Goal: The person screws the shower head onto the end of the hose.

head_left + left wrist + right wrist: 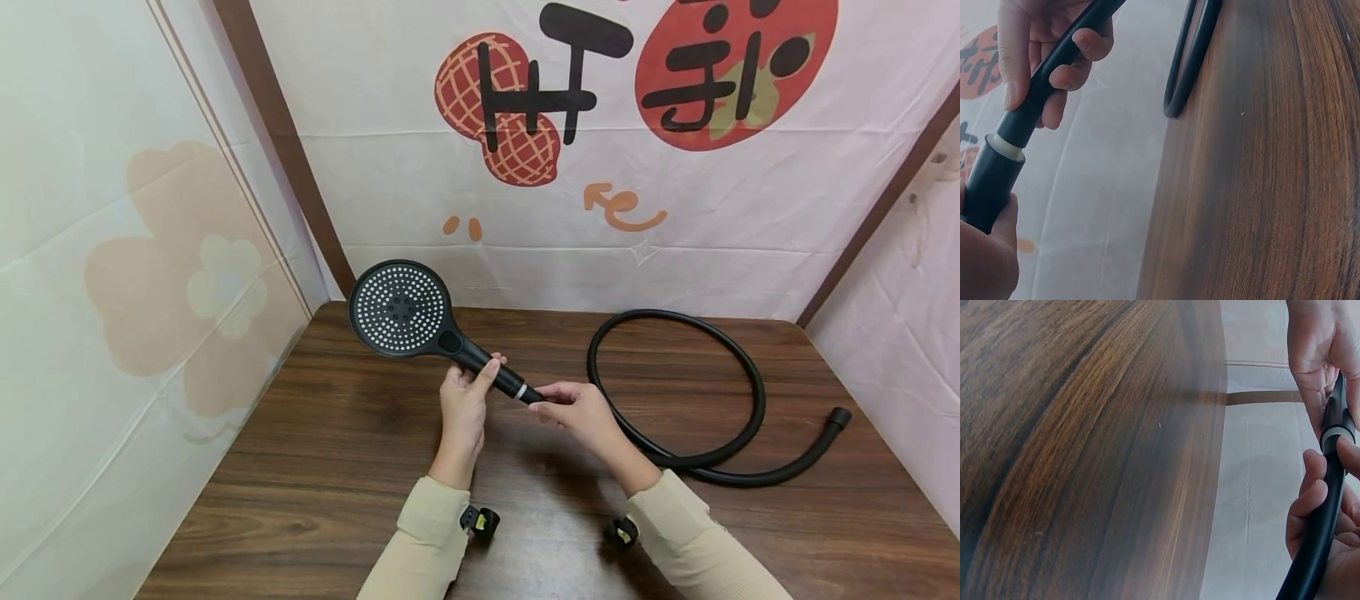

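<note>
A black shower head [401, 308] with a round face of pale nozzles is held above the table, its handle slanting down to the right. My left hand [463, 408] grips that handle, thumb along its upper side. Close to the handle's lower end, my right hand [581, 412] pinches the end of a black shower hose [759, 400]. A white ring [1005, 147] shows between handle and hose end in the left wrist view; the two are in line there. From the right wrist view, my right fingers [1314, 495] curl round the hose just below the ring.
The hose lies in a loop on the right of the brown wooden table [315, 500], its other end [841, 417] pointing up and right. A printed cloth [375, 183] hangs behind the table, and more cloth stands at the left and right sides.
</note>
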Motion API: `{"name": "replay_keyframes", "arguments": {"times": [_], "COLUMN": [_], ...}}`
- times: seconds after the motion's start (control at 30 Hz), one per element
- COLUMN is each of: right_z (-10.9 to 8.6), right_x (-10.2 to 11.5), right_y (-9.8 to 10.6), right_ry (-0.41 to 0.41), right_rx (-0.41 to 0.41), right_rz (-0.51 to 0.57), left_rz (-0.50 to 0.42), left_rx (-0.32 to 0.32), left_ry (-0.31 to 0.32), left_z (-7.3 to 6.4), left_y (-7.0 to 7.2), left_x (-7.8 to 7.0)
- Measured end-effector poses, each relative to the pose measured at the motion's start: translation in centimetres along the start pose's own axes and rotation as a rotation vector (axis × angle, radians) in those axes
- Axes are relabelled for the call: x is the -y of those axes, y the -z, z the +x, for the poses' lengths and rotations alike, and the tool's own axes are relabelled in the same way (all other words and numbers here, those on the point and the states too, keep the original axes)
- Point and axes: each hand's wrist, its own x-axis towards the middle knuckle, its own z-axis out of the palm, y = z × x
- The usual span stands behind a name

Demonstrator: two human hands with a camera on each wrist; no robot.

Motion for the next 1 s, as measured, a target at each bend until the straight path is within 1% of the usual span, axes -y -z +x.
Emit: {"name": "replay_keyframes", "arguments": {"times": [0.27,0.57,0.73,1.0], "right_z": [-0.15,-0.25,-0.25,-0.26], "right_x": [0.1,0.45,0.45,0.48], "right_y": [0.04,0.0,0.0,0.02], "right_ry": [-0.011,-0.024,-0.016,-0.022], "right_rx": [-0.005,-0.012,-0.012,-0.012], "right_rz": [0.002,0.02,0.027,0.017], "left_rz": [0.003,0.01,0.008,0.014], "left_rx": [-0.009,-0.008,-0.003,-0.012], "left_ry": [0.007,-0.004,-0.006,0.0], "left_z": [0.0,-0.11,-0.07,-0.18], "left_y": [-0.14,-0.14,-0.13,-0.14], "left_x": [0.02,-0.08,-0.06,-0.14]}}
